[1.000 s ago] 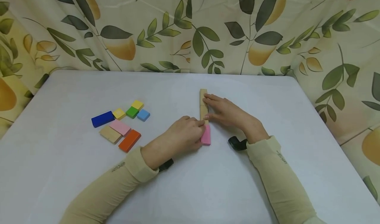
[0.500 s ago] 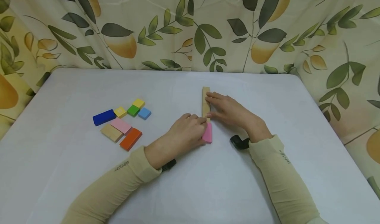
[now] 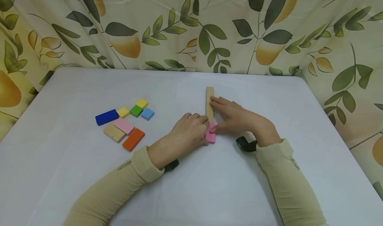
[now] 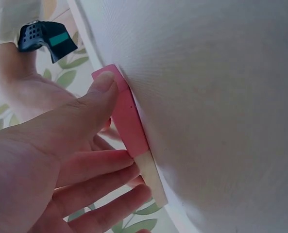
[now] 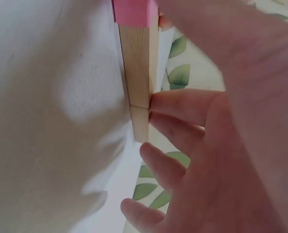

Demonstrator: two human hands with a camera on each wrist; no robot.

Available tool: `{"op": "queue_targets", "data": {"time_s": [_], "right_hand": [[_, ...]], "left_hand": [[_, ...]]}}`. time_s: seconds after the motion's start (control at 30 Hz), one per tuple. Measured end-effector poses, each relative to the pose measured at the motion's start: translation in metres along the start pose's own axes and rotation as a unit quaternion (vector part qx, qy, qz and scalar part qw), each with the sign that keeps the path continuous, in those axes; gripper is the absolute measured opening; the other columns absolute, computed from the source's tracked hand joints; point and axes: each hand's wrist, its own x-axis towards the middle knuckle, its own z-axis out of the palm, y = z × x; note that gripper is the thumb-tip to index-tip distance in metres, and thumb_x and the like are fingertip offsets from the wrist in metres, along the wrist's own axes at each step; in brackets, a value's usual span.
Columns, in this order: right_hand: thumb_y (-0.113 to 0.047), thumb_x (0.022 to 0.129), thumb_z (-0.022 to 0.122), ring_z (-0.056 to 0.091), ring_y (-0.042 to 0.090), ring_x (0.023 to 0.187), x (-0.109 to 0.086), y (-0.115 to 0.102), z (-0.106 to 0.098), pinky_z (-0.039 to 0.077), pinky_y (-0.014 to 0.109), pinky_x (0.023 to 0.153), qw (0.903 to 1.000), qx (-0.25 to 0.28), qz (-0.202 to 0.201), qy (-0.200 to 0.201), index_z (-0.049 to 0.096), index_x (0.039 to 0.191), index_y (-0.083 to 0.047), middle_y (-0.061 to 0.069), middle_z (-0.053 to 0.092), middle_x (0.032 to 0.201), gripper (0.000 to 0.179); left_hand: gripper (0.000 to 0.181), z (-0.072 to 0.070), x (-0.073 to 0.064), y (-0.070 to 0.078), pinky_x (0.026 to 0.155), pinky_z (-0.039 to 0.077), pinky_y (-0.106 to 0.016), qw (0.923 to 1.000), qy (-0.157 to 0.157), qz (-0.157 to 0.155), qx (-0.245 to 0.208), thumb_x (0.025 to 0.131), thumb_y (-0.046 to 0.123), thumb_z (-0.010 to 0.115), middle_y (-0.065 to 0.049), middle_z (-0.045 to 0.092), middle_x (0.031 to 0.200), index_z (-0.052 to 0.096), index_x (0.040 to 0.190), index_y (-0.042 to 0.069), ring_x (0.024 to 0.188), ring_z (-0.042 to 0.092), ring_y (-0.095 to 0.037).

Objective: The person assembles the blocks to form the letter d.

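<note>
A narrow row lies on the white table, with plain wooden blocks [image 3: 210, 93] at its far end and a pink block [image 3: 211, 138] nearest the person. My left hand [image 3: 190, 130] is at the row's left side. Its thumb [image 4: 104, 82] presses the near end of the pink block, while the extended fingers touch around where pink meets wood. From the right, my right hand [image 3: 239, 118] lays its thumb on the pink block in the head view. Two of its fingertips rest against the side of the wood, beside a seam between two blocks [image 5: 135, 63].
Loose blocks lie to the left: dark blue [image 3: 106, 117], orange [image 3: 133, 139], pale pink [image 3: 124, 125], plain wood [image 3: 114, 133], green [image 3: 136, 111], light blue [image 3: 147, 114] and two yellow [image 3: 142, 103]. A leaf-patterned cloth [image 3: 167, 29] hangs behind the table's far edge.
My right thumb has slid from the wooden part toward me onto the pink block. The left hand stays at the row's near end. The whole view has shifted slightly.
</note>
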Motion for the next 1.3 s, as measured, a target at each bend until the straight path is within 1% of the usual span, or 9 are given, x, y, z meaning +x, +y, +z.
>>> {"op": "queue_targets", "data": {"time_s": [0.17, 0.3, 0.4, 0.6, 0.77, 0.9, 1.13, 1.23, 1.3], "right_hand": [[-0.046, 0.081, 0.079, 0.011, 0.038, 0.153, -0.001, -0.003, 0.001, 0.012, 0.066, 0.119, 0.9998, -0.020, -0.002, 0.001, 0.026, 0.156, -0.003, 0.014, 0.017, 0.166, 0.101], [-0.040, 0.084, 0.078, 0.012, 0.041, 0.152, 0.000, 0.000, 0.001, 0.013, 0.066, 0.118, 0.9998, -0.015, -0.014, 0.003, 0.025, 0.155, -0.001, 0.016, 0.017, 0.165, 0.097], [-0.038, 0.084, 0.078, 0.011, 0.041, 0.152, 0.001, 0.004, 0.001, 0.014, 0.063, 0.120, 0.9998, 0.001, -0.021, 0.002, 0.026, 0.155, -0.001, 0.015, 0.016, 0.166, 0.096], [-0.048, 0.082, 0.077, 0.010, 0.039, 0.153, 0.001, 0.001, 0.002, 0.010, 0.065, 0.120, 0.9999, 0.008, -0.010, 0.010, 0.028, 0.155, -0.003, 0.014, 0.018, 0.165, 0.098], [-0.047, 0.083, 0.077, 0.010, 0.039, 0.153, 0.002, 0.001, 0.003, 0.010, 0.063, 0.120, 0.9998, -0.001, -0.007, 0.019, 0.029, 0.154, -0.003, 0.014, 0.019, 0.165, 0.097], [-0.045, 0.083, 0.077, 0.009, 0.038, 0.154, 0.005, 0.003, 0.003, 0.010, 0.062, 0.121, 0.9998, 0.003, -0.004, 0.019, 0.027, 0.156, -0.004, 0.012, 0.018, 0.166, 0.098], [-0.043, 0.082, 0.079, 0.009, 0.037, 0.154, 0.004, 0.003, 0.003, 0.010, 0.061, 0.122, 0.9998, 0.010, 0.001, 0.018, 0.024, 0.156, -0.004, 0.013, 0.018, 0.166, 0.100], [-0.042, 0.083, 0.078, 0.009, 0.038, 0.154, 0.004, 0.004, 0.002, 0.010, 0.061, 0.121, 0.9998, 0.007, -0.003, 0.018, 0.024, 0.156, -0.004, 0.014, 0.018, 0.166, 0.099], [-0.040, 0.084, 0.077, 0.009, 0.038, 0.154, 0.004, 0.005, 0.002, 0.010, 0.061, 0.121, 0.9998, 0.005, -0.008, 0.018, 0.024, 0.156, -0.003, 0.014, 0.018, 0.166, 0.097]], "left_hand": [[0.064, 0.000, -0.001, -0.002, 0.110, 0.042, -0.041, 0.9999, 0.002, 0.000, -0.010, 0.084, 0.052, 0.073, -0.002, 0.059, 0.139, 0.062, 0.132, 0.010, 0.127, 0.054, -0.021], [0.069, -0.003, -0.003, -0.007, 0.116, 0.035, -0.044, 0.9999, -0.009, -0.010, -0.009, 0.084, 0.054, 0.073, -0.004, 0.056, 0.142, 0.060, 0.134, 0.008, 0.135, 0.047, -0.023], [0.069, -0.006, -0.003, -0.012, 0.118, 0.032, -0.046, 0.9995, -0.023, -0.018, -0.010, 0.085, 0.054, 0.072, -0.005, 0.054, 0.144, 0.060, 0.135, 0.008, 0.139, 0.043, -0.025], [0.068, -0.011, -0.007, -0.021, 0.119, 0.030, -0.046, 0.9987, -0.034, -0.038, -0.012, 0.085, 0.053, 0.073, -0.005, 0.054, 0.143, 0.060, 0.134, 0.008, 0.141, 0.041, -0.026], [0.067, -0.015, -0.012, -0.027, 0.120, 0.029, -0.045, 0.9978, -0.041, -0.048, -0.020, 0.086, 0.050, 0.072, -0.004, 0.054, 0.145, 0.058, 0.136, 0.008, 0.142, 0.040, -0.026], [0.061, -0.017, -0.022, -0.034, 0.119, 0.031, -0.044, 0.9988, -0.021, -0.036, -0.024, 0.088, 0.045, 0.072, -0.004, 0.056, 0.142, 0.059, 0.135, 0.009, 0.139, 0.043, -0.026], [0.049, -0.018, -0.038, -0.048, 0.115, 0.038, -0.042, 0.9988, 0.045, 0.004, -0.019, 0.089, 0.037, 0.073, -0.004, 0.062, 0.133, 0.065, 0.129, 0.010, 0.131, 0.051, -0.024], [0.049, -0.019, -0.047, -0.057, 0.114, 0.038, -0.043, 0.9985, 0.050, 0.009, -0.021, 0.088, 0.036, 0.074, -0.005, 0.063, 0.132, 0.065, 0.128, 0.008, 0.131, 0.052, -0.025], [0.049, -0.020, -0.056, -0.063, 0.114, 0.038, -0.044, 0.9987, 0.043, 0.006, -0.025, 0.089, 0.035, 0.074, -0.006, 0.063, 0.133, 0.064, 0.128, 0.008, 0.132, 0.051, -0.027]]}}
